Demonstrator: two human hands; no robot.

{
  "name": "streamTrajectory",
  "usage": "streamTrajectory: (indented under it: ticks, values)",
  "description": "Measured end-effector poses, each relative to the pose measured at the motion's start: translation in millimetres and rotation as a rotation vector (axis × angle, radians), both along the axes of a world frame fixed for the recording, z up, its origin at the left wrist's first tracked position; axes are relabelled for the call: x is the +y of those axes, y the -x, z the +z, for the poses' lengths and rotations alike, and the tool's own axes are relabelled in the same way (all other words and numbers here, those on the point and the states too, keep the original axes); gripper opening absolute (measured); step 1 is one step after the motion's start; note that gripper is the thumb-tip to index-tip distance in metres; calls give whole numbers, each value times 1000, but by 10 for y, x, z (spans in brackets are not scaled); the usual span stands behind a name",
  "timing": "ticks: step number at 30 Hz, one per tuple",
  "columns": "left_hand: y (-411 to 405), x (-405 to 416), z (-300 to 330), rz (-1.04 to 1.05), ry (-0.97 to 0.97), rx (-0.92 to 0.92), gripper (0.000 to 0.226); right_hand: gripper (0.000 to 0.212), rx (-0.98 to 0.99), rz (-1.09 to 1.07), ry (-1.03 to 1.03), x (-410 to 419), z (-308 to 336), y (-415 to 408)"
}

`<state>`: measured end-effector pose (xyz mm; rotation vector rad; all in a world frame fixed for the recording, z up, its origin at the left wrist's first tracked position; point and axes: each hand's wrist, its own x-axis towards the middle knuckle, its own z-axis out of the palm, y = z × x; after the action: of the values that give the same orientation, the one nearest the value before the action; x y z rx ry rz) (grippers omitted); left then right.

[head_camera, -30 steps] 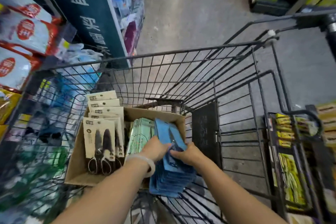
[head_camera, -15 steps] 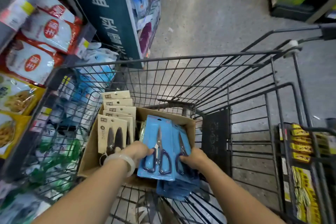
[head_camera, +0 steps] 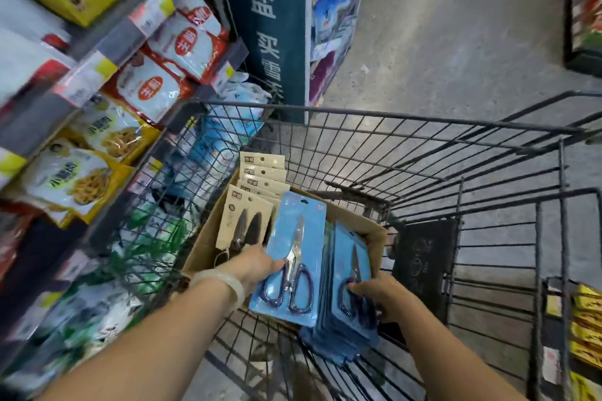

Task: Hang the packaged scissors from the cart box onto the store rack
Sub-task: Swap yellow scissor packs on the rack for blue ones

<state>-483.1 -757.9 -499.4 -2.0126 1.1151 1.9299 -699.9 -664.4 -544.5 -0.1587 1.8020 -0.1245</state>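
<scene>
Grey concrete aisle floor (head_camera: pixel 456 52), wire cart (head_camera: pixel 423 146)

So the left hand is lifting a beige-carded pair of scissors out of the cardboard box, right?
Not quite: the head view shows the left hand lifting a blue-carded pair of scissors out of the cardboard box. The beige-carded ones stay in the box.
</scene>
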Motion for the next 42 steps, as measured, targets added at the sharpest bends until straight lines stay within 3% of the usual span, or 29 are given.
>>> streamTrajectory:
  ticks: [5, 12, 16, 19, 27, 31, 37, 42]
  values:
    - [-80, 120, 136, 48, 59, 30, 36, 59, -106, -85, 23, 61, -24, 23]
    - [-215, 294, 392, 122, 104, 99, 19, 8, -218, -268, 88, 95, 160, -68]
    - [-387, 383, 593, 231, 170, 180, 15, 10, -263, -306, 155, 185, 296, -94]
    - [-564, 509, 832, 306, 240, 264, 27, 13, -322, -306, 267, 235, 595, -169]
    - [-1472, 1453, 1602, 572, 522, 356, 15, 16, -348, 63, 776, 204, 1662, -1121]
    - [-2192, 2288, 1770, 794, 641, 335, 27, 19, -459, 308, 959, 555, 2129, -2000]
    - [-3279, 3753, 2028, 1138, 817, 233, 34, 19, -641, 553, 967, 1425, 2407, -3541]
    - [-3889, 5004, 2254, 1426, 906, 107, 19, 22, -790, 786, 924, 2235, 2540, -4640]
